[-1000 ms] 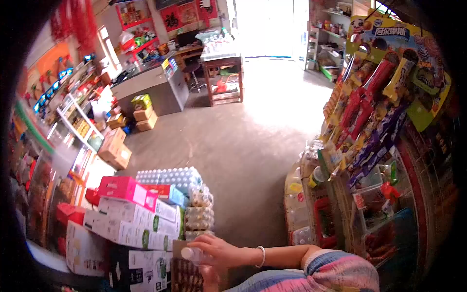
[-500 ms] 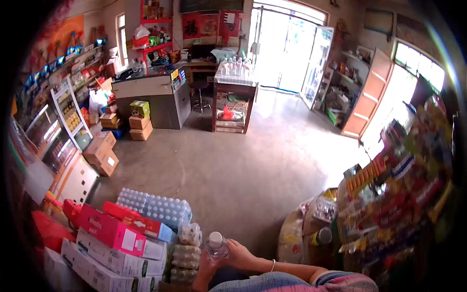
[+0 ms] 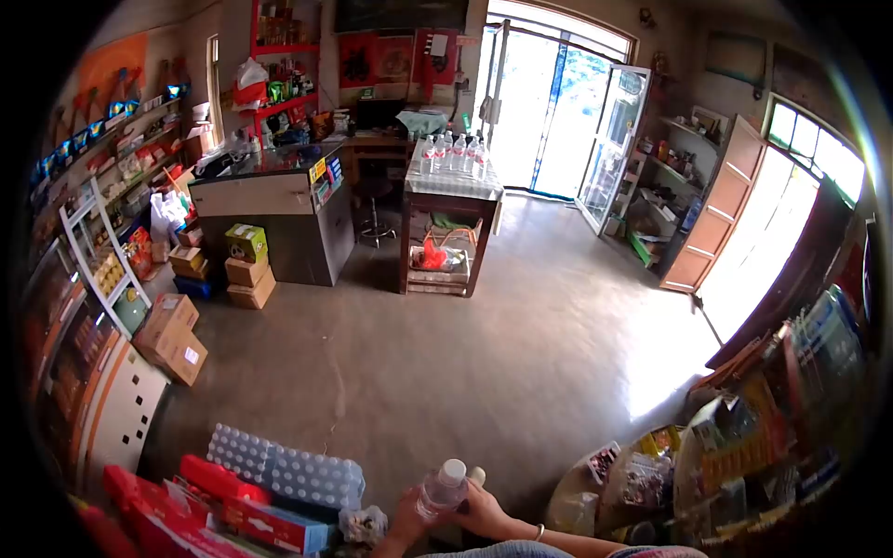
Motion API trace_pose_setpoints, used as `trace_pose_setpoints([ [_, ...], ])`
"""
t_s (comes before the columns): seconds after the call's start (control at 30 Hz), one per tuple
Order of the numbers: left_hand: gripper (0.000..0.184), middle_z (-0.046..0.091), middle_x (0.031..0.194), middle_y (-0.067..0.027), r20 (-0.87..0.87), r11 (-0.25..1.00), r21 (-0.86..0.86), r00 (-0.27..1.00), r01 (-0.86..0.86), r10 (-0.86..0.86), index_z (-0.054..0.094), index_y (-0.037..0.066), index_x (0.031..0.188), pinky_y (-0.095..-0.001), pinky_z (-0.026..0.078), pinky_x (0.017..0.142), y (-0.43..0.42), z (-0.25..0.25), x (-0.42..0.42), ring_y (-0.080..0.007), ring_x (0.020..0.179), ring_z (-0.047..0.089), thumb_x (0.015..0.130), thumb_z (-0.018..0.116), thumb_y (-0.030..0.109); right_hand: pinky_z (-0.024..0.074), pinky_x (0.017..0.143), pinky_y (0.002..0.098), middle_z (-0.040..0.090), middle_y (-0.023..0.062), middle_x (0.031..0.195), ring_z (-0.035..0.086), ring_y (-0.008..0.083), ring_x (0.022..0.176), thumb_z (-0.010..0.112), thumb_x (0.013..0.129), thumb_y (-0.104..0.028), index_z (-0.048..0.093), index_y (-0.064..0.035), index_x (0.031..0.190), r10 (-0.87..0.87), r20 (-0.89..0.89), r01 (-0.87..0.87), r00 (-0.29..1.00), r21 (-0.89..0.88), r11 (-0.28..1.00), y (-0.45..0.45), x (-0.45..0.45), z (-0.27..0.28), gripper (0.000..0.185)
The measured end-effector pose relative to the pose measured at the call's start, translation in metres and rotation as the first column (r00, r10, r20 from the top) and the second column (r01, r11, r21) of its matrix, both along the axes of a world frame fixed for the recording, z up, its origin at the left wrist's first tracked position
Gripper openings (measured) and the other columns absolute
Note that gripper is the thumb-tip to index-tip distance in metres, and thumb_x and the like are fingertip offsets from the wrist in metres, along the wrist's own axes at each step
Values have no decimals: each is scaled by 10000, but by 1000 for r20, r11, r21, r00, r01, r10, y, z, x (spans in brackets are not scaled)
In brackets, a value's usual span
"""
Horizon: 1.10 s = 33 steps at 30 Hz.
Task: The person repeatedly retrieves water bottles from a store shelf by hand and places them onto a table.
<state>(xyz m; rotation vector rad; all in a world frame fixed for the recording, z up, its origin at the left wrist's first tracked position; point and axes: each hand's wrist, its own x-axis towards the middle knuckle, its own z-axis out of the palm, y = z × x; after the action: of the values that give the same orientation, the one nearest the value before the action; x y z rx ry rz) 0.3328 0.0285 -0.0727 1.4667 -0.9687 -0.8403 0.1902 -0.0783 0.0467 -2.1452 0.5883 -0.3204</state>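
Observation:
A clear plastic bottle point(image 3: 441, 493) with a white cap stands nearly upright, slightly tilted, between my hands at the bottom of the head view. My left hand point(image 3: 406, 523) is wrapped round its left side. Against its right side is my right hand point(image 3: 486, 513), fingers closed. A pale, cap-like top point(image 3: 477, 475) pokes up beyond the right hand's fingers; what is under it is hidden, and it looks like a second bottle.
Ahead, a cloth-covered table point(image 3: 451, 186) bears several clear bottles point(image 3: 452, 153). Shrink-wrapped bottle packs point(image 3: 284, 470) and red boxes point(image 3: 186, 521) lie at lower left. Packed sacks point(image 3: 642, 479) stand at lower right. A counter point(image 3: 265, 219) and cartons point(image 3: 172, 339) are at left.
My view has shifted forward toward the table and doorway. The hands and bottle sit lower and further right in view. A pale cap-like top now shows beside the right hand.

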Motion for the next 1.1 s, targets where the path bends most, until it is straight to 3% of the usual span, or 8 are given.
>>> trace_pose_setpoints([
  [0.17,620,640,1080,-141,165,995,56,984,-78,68,579,66,1150,-404,466,877,-100,0,53,-302,1030,599,654,824,346,452,910,403,558,145,1145,533,346,1081,773,706,-229,524,-78,1173,25,70,-31,997,92,995,-108,48,-10,550],
  [0.43,546,656,1010,-74,-177,995,52,980,-84,92,579,68,1139,-350,494,821,-286,62,144,-194,951,616,668,830,182,443,933,417,567,159,1127,525,362,1081,766,711,-214,513,-41,1178,44,296,-32,954,-44,999,-302,147,3,559],
  [0.5,560,658,1001,-72,81,998,49,996,-36,32,577,66,1134,-337,500,810,-326,88,162,-188,937,621,653,841,178,439,937,422,560,179,1143,519,369,1096,764,709,-210,487,-21,1206,34,288,-26,957,-32,999,-337,163,16,599],
  [0.53,578,656,1017,-72,-69,997,29,995,-75,77,575,56,1129,-327,499,818,-346,100,164,-181,947,619,637,854,178,433,947,422,552,191,1166,511,370,1115,763,709,-213,470,-12,1230,31,265,-27,964,-18,999,-353,171,17,630],
  [0.63,570,653,1027,-70,-193,996,22,977,-87,90,575,46,1126,-339,496,831,-400,85,191,-184,956,613,641,851,161,426,951,424,550,198,1180,506,369,1124,783,698,-254,477,-8,1225,17,257,-8,966,-36,999,-403,198,13,657],
  [0.73,579,645,1048,-81,-21,996,-65,998,63,-64,570,43,1129,-347,489,849,-461,41,235,-183,970,606,636,853,153,430,942,424,555,192,1170,514,368,1108,799,686,-282,497,-10,1195,-12,239,31,971,-75,997,-458,230,16,652],
  [0.8,595,639,1053,-88,-196,996,-75,979,51,-65,567,37,1129,-349,484,859,-506,29,259,-183,982,600,625,859,158,430,938,424,560,188,1158,517,367,1101,807,680,-293,508,-13,1177,-43,225,60,973,-70,996,-497,254,16,644],
  [1.1,674,632,1042,-145,-22,969,-173,983,176,-183,518,31,1166,-369,482,867,-722,93,390,-281,985,616,615,863,209,460,902,409,532,181,1136,530,357,1074,822,658,-236,461,-3,1215,-219,169,236,961,-87,968,-688,386,53,703],
])
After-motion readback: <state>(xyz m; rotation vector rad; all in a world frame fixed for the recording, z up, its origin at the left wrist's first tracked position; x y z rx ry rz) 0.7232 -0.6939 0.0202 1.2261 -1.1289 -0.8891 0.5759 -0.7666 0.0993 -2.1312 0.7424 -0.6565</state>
